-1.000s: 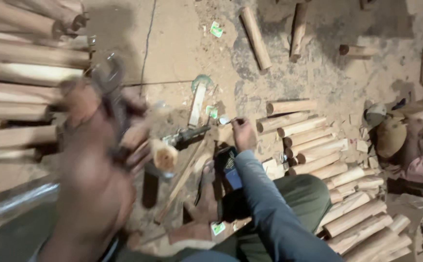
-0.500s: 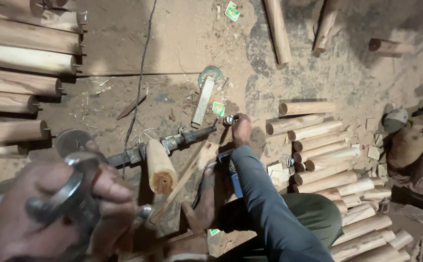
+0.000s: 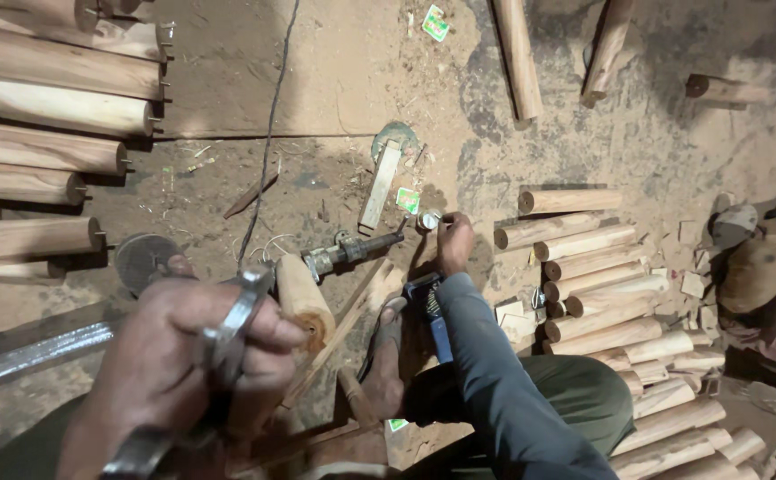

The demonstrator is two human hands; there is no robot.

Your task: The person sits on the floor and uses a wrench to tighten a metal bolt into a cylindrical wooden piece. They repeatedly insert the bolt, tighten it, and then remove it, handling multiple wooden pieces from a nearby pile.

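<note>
My left hand (image 3: 183, 360) is close to the camera at the lower left, closed around a metal ring spanner (image 3: 238, 311). My right hand (image 3: 455, 242), on a grey-blue sleeve, reaches out to the dirt floor. Its fingertips pinch a small round metal part (image 3: 428, 220). That part lies at the end of a metal shaft (image 3: 352, 249). A short tapered wooden piece (image 3: 303, 298) sits on the shaft's near end, just beside my left hand. My foot (image 3: 386, 356) rests on a wooden slat below the shaft.
Long wooden poles (image 3: 50, 111) with nails in their ends lie at the left. Several short turned pieces (image 3: 597, 293) are stacked at the right. A round disc (image 3: 143, 258), a black cable (image 3: 268, 151), a flat wood strip (image 3: 381, 182) and a metal bar (image 3: 32, 342) lie around.
My left hand with the spanner has come down from mid-frame to the lower left and steadied. My right hand has stayed on the small metal part.
</note>
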